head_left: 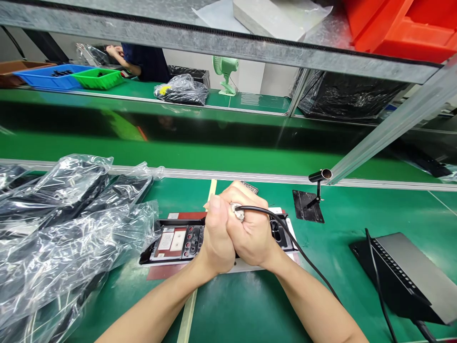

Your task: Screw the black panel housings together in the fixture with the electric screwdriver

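Observation:
Both my hands are closed and pressed together above a long black housing (194, 240) on the green bench. In my right hand (253, 233) is a corded tool (237, 213); only its whitish wrapped end shows, with a black cable (303, 252) running off to the lower right. My left hand (218, 233) is curled against the right one, thumb up, and whatever its fingers grip is hidden. The housing's left part shows pale labels and a row of round holes. Its middle lies hidden under my hands. Reddish-brown sheet (157, 272) shows beneath it.
Plastic-wrapped black parts (71, 238) pile up at left. A black stand with a tube (319, 176) and a dark grey box with cables (410, 271) are at right. Overhead runs a metal shelf (171, 35) with a red bin (403, 28). Across the bench, another person's arm (128, 65) shows.

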`<action>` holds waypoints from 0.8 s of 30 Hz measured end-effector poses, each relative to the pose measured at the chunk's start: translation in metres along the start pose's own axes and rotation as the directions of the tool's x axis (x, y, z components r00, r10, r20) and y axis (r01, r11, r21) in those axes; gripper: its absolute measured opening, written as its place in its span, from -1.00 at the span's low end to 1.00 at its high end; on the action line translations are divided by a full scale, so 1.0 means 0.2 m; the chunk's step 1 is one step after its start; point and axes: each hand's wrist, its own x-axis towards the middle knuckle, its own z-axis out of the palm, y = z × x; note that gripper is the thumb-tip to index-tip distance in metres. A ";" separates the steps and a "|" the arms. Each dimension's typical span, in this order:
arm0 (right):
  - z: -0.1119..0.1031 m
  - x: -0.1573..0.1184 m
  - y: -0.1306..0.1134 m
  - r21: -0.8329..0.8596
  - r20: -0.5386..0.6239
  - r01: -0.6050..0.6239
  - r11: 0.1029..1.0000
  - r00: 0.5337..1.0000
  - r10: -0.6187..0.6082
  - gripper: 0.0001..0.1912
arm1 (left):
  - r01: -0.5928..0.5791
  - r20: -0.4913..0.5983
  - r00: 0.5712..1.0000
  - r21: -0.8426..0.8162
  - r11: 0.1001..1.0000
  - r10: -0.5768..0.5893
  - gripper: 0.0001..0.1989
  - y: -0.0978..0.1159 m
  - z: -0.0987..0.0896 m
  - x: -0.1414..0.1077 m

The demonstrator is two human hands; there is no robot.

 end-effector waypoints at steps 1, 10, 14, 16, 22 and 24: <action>0.00 0.00 0.00 0.002 0.000 -0.001 1.000 1.000 0.001 -0.85 | -0.006 0.005 1.000 0.001 1.000 0.006 -0.41 0.00 0.00 0.00; 0.00 0.00 0.00 0.014 -0.012 0.028 1.000 1.000 -0.027 -0.83 | -0.027 0.087 0.996 0.030 0.999 0.024 -0.41 0.01 -0.02 0.01; 0.00 0.00 0.00 -0.001 -0.011 0.022 1.000 1.000 -0.023 -0.83 | -0.038 0.088 0.996 0.057 0.998 0.033 -0.41 0.01 -0.02 0.00; 0.00 0.00 0.00 -0.002 -0.011 0.024 1.000 1.000 -0.024 -0.83 | -0.039 0.086 0.996 0.062 0.997 0.033 -0.41 0.01 -0.02 0.00; 0.00 0.00 0.00 -0.006 -0.007 0.027 1.000 1.000 -0.027 -0.82 | -0.051 0.060 0.997 0.054 0.997 0.048 -0.44 -0.02 -0.02 -0.01; 0.00 0.00 0.00 -0.006 -0.010 0.028 1.000 1.000 -0.028 -0.81 | -0.059 0.048 0.997 0.058 0.997 0.056 -0.46 -0.03 -0.02 -0.01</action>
